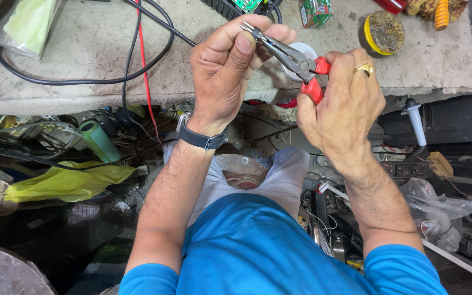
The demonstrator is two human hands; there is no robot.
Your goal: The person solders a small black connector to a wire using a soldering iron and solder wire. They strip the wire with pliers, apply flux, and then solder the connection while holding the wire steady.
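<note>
Gripping red-handled pliers (296,60) above the surface (83,49), the right hand (345,104) squeezes the handles; left hand (228,65) fingers (241,41) pinch a small part at the tips, work apparently midway.

The left hand (230,65) hides whatever the pliers (288,54) pinch; their red handles vanish inside the right hand (342,104).

Red-handled grey pliers (296,63), a gold ring (364,69), blue shirt (258,251) (plain), and yellow bag (66,183).
</note>
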